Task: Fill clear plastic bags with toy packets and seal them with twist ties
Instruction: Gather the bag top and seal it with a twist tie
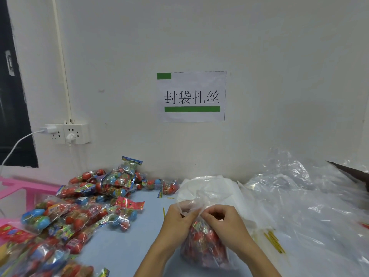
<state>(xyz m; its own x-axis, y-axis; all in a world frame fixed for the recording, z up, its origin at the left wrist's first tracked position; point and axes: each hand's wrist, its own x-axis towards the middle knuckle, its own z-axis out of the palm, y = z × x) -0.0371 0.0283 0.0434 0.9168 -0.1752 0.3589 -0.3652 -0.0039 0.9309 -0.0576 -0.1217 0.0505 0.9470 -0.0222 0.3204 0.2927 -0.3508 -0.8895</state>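
The left hand (176,218) and the right hand (221,218) both pinch the bunched neck of a clear plastic bag (201,246) full of toy packets, which sits on the blue bench (127,248) in front of the person. A big pile of toy packets (83,206) lies to the left. Yellow twist ties (273,241) lie to the right, beside a heap of empty clear bags (303,196).

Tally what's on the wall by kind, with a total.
Paper sign: 1
Socket blocks: 2
Plugs in the sockets: 2, a charger and a round plug
Cable duct: 1
Total: 6
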